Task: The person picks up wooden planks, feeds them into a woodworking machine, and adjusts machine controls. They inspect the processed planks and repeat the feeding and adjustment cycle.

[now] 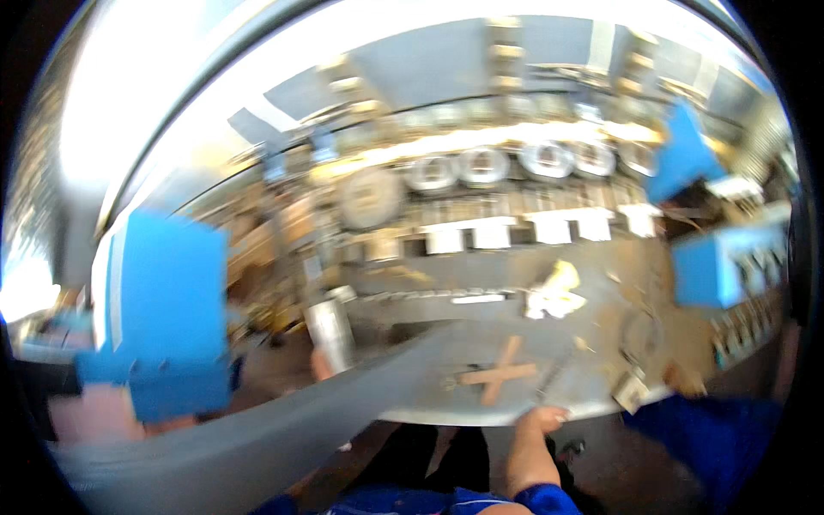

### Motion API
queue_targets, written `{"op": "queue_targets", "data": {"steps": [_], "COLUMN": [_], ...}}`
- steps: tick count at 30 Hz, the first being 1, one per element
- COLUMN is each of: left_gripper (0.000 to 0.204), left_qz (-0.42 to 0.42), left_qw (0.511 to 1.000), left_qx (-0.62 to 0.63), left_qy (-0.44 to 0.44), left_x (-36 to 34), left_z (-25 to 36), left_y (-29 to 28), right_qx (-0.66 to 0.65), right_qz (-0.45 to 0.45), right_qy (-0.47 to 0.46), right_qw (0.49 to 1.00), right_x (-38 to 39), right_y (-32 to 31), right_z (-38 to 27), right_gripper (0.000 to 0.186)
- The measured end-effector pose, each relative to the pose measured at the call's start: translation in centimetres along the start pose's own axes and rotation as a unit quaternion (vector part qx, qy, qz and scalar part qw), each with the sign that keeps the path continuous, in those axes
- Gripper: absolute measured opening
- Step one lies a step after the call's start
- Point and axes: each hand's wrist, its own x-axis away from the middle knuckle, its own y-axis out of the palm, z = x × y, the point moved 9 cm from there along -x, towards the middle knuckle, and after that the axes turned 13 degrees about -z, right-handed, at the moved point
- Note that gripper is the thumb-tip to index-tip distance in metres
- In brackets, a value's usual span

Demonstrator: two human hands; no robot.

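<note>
The long grey strip [257, 418] lies left of the right hand [542, 419], its long axis slanting from near left to far right over the tabletop [594, 371]. What looks like the left hand [322, 364] shows at the strip's far edge, the nearer of the two; blur hides whether its fingers grip. The right fingers rest at the tabletop's near edge, their closure unclear. The right blue box [702, 273] shows no readable contents.

The right hand [544, 419] is out front, its forearm [527, 463] bare beyond a blue sleeve [549, 498].
</note>
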Motion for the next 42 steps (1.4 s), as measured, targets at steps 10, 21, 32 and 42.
{"op": "queue_targets", "data": {"steps": [10, 21, 32, 42], "left_gripper": [0.072, 0.053, 0.040, 0.045], "left_qz": [0.015, 0.017, 0.006, 0.037], "left_qw": [0.999, 0.994, 0.982, 0.993], "left_qx": [-0.033, -0.112, -0.173, -0.021], "left_qy": [-0.021, -0.003, -0.080, -0.112], "left_x": [1.1, 2.3, 3.2, 3.7], "left_z": [-0.9, -0.7, 1.5, 3.1], "left_y": [-1.2, -1.3, -0.4, 0.6], "right_qx": [0.031, 0.031, 0.043, 0.053], "right_qz": [0.032, 0.054, 0.063, 0.062], "right_qy": [0.018, 0.007, 0.006, -0.040], "right_qw": [0.999, 0.998, 0.997, 0.996], "right_x": [1.8, 4.2, 0.3, 2.2], "right_y": [-1.7, -2.1, -1.1, -2.4], "right_z": [-2.5, -3.5, -1.1, -3.7], "right_gripper": [0.074, 0.084, 0.072, 0.070]}}
